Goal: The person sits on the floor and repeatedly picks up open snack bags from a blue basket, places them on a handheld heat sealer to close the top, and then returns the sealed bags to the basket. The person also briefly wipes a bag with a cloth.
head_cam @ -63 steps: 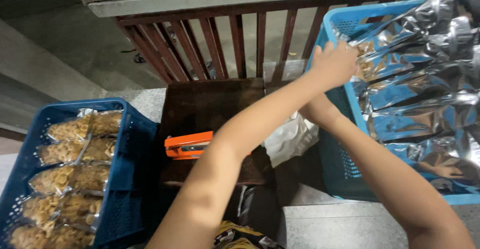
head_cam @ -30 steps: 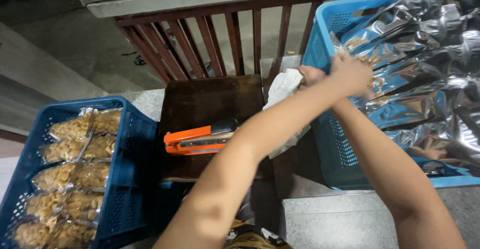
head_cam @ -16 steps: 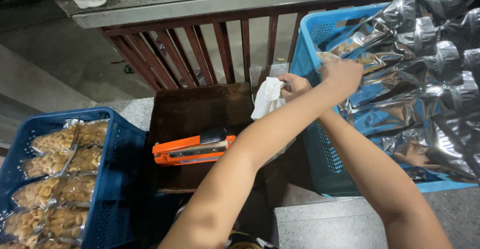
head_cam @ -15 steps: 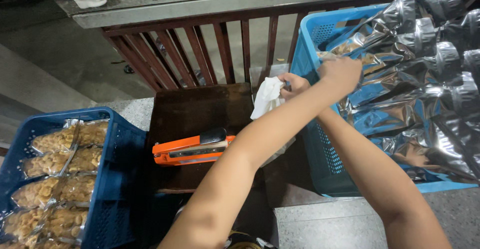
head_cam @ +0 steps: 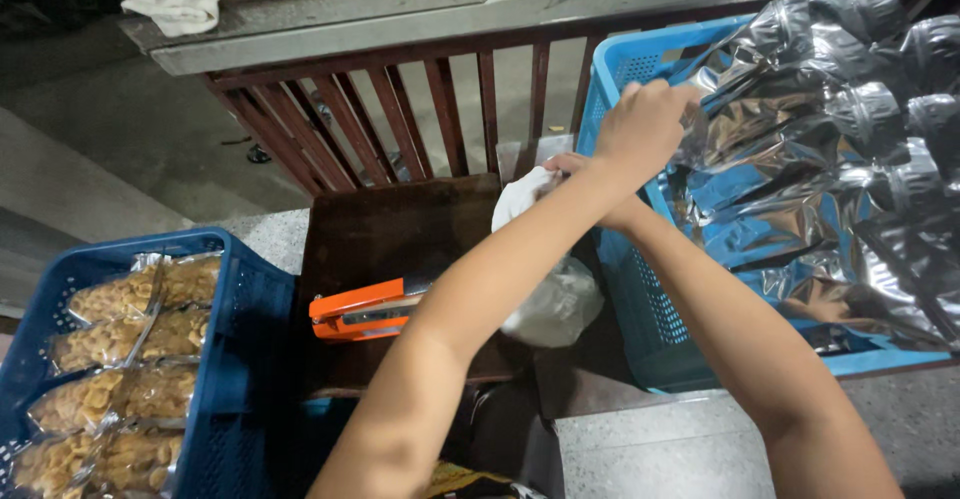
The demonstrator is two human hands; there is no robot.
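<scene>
Head view. Landmark: the dark wooden tabletop [head_cam: 390,249] in front of you; all places are given from it.

- Light blue crate [head_cam: 640,289], just right of the tabletop: stacked with silver foil pouches [head_cam: 830,129].
- Your left hand [head_cam: 645,124], above the crate's near corner, right of the tabletop: fingers curled together on the edge of the topmost foil pouch. The grip looks shallow; a pull from here could slip off the slick film or drag neighbouring pouches over the crate rim.
- Your right hand [head_cam: 565,167], at the tabletop's far right edge, mostly hidden under your left forearm: touching a white plastic bag [head_cam: 545,299]. You cannot tell whether its fingers are closed on it.
- Crossed forearms: risk of one arm blocking the other, and of the left elbow sweeping the tabletop.
- Orange stapler [head_cam: 365,311], near edge of the tabletop, just beside your left forearm: a knock could send it off the front.
- Dark blue crate [head_cam: 235,359], left of the tabletop: clear packets of yellow snacks [head_cam: 125,344], well apart from both hands.
- Red-brown railing [head_cam: 400,99], behind the tabletop.
</scene>
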